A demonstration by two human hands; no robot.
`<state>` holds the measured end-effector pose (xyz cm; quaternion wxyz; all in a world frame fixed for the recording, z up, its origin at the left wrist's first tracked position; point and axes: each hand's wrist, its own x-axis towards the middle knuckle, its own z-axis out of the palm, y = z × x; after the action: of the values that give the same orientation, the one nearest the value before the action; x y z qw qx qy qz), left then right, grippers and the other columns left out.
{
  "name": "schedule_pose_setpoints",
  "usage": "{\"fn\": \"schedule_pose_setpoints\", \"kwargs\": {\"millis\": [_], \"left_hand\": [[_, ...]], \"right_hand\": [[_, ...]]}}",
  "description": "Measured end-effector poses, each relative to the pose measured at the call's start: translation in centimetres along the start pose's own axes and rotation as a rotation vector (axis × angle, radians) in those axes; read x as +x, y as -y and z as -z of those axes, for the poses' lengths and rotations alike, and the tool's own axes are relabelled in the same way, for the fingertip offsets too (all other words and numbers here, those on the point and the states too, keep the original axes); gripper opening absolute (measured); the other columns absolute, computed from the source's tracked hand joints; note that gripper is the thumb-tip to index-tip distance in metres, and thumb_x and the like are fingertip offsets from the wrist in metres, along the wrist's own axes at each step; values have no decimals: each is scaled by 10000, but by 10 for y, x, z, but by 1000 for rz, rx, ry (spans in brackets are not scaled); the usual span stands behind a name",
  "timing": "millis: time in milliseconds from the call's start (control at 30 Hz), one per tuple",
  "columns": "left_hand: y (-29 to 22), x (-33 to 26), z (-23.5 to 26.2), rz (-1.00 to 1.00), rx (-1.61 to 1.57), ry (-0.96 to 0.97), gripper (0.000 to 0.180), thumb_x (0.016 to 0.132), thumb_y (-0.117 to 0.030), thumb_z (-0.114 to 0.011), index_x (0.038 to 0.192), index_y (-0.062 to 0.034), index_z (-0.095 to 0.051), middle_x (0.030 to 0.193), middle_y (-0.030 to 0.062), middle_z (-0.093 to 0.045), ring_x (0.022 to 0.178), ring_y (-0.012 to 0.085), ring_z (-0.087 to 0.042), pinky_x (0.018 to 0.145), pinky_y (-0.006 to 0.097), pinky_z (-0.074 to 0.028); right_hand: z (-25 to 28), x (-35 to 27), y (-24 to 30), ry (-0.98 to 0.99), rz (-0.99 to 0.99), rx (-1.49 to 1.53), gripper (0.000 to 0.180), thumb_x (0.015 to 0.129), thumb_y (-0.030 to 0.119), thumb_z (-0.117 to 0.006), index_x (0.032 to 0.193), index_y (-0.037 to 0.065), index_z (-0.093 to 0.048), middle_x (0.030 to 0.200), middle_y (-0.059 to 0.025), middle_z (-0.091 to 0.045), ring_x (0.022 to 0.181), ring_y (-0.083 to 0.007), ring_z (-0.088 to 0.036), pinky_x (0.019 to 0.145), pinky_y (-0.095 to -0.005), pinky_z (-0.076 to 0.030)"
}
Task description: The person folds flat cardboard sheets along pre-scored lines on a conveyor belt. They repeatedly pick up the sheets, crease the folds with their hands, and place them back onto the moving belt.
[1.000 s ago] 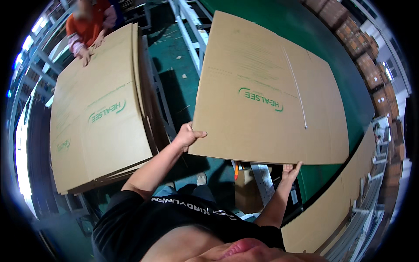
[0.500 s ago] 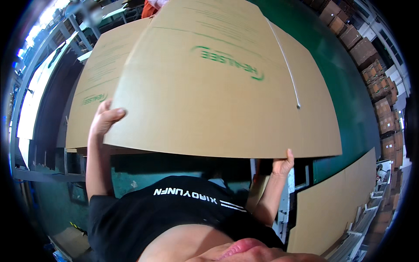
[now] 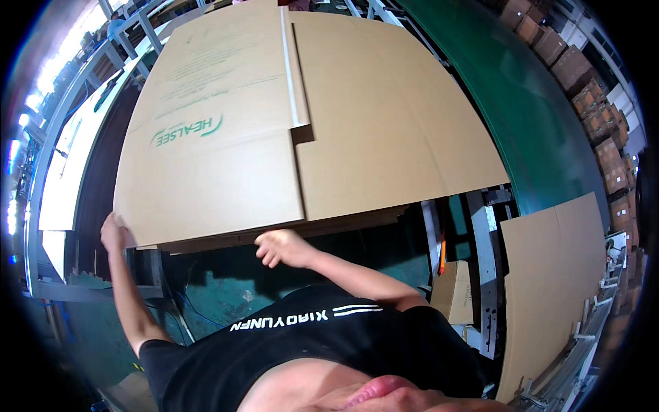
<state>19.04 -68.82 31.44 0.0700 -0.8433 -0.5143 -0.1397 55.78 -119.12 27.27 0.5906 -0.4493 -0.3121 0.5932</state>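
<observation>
Large flat brown corrugated cardboard sheet (image 3: 302, 117), slotted flaps, green print — held up in front of the chest, above the green floor (image 3: 522, 103). Judged light but floppy and wide; best taken at opposite near edges. Left hand (image 3: 113, 232) clasps the near-left corner. Right hand (image 3: 280, 247) curled under the near edge — grip underneath hidden.

Both hands (image 3: 113, 232) (image 3: 281, 247) raised, fingers curled
</observation>
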Motion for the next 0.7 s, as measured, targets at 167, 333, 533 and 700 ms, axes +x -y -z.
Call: {"fn": "schedule_pose_setpoints", "kwargs": {"millis": [167,333,533,700], "left_hand": [[-344,-129,28,-579,-621,421,649,712,-151,-750,1299,-26,-503,1350,217,-479,1307,359,-408,1103,419,-320],[-411,-164,-17,-965,-327,389,473,753,-119,-718,1204,-71,-581,1385,138,-475,1356,335,-358,1129,435,-310],[-413,-149,-41,-1024,-472,362,274,698,-63,-711,956,-71,-622,1253,105,-588,1229,339,-514,1033,410,-443],[-418,-141,-54,-1082,-519,301,306,665,-54,-732,951,-63,-626,1205,123,-614,1195,341,-543,1028,429,-449]], "right_hand": [[33,2,-34,24,159,-555,304,852,158,-661,1108,-3,-627,930,-86,-686,814,-148,-653,718,-283,-528],[144,-107,10,-874,280,-434,107,886,92,-608,945,24,-665,859,-40,-664,789,-102,-618,723,-266,-516],[385,-258,-5,-2045,384,-400,653,858,242,-665,1356,-68,-376,1298,-194,-483,1169,-286,-485,1028,-420,-370],[487,-281,31,-1522,716,573,464,879,87,-619,1284,-68,-452,1258,-166,-541,1165,-297,-532,977,-476,-451]]}}
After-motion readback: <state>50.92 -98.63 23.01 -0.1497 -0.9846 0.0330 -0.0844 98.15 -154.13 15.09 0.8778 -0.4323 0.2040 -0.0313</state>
